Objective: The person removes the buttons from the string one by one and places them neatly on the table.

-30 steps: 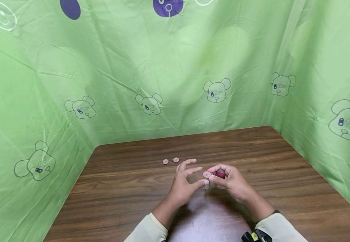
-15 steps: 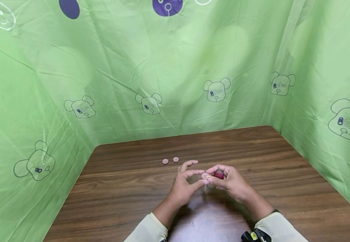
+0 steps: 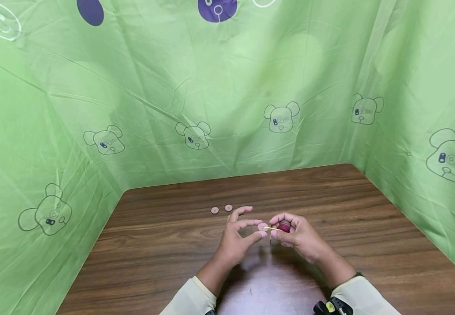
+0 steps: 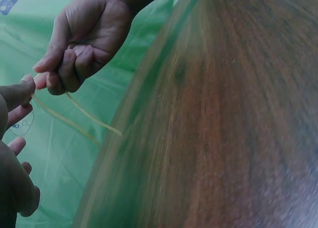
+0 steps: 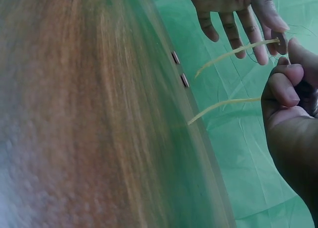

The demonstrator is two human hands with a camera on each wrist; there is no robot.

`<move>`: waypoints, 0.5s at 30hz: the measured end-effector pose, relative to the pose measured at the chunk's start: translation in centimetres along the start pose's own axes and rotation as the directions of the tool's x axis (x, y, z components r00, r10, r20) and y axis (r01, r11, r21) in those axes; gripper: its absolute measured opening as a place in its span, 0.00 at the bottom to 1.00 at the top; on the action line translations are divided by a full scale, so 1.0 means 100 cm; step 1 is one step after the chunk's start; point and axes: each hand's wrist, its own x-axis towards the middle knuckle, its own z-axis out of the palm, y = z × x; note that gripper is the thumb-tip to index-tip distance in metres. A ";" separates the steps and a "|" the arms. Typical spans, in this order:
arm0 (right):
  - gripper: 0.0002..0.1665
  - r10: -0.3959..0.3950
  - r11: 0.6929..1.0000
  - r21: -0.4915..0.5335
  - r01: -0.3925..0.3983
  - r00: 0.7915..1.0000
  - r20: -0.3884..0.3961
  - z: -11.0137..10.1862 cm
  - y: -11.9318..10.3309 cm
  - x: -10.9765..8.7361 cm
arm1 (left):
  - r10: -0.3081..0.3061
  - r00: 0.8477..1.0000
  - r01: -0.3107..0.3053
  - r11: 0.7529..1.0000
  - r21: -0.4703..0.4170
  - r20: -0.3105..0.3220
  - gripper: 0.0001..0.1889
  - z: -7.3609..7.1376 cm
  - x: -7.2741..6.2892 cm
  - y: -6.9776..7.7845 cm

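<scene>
My left hand [image 3: 233,239] pinches a pink round button [image 3: 262,227] between thumb and index finger, the other fingers held loosely out. Yellow cord [image 3: 273,229] runs from the button toward my right hand [image 3: 304,238]. Thumb and index finger of that hand come together beside the button, apart from it. Within its curl sits a dark red, rounded thing [image 3: 284,226] with a greyish-brown end; its kind is unclear. In the right wrist view the button [image 5: 281,43] shows edge-on, and a cord end [image 5: 223,103] hangs from the right hand. Both hands are above the table.
Two more pink buttons, one on the left [image 3: 215,210] and one on the right [image 3: 229,208], lie on the brown wood-grain table [image 3: 164,245] beyond my left hand. Green printed cloth [image 3: 235,157] stands around the table's back and sides.
A second ago the button was at my right fingertips while my left hand reached for it. The left finger and thumb closed on it and drew it slightly left, with cord showing between the hands.
</scene>
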 end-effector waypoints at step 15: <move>0.16 -0.020 0.983 0.185 -0.011 0.986 0.165 -0.003 -0.004 -0.002 | -0.018 0.998 0.017 1.000 -0.020 -0.063 0.12 -0.010 0.005 -0.005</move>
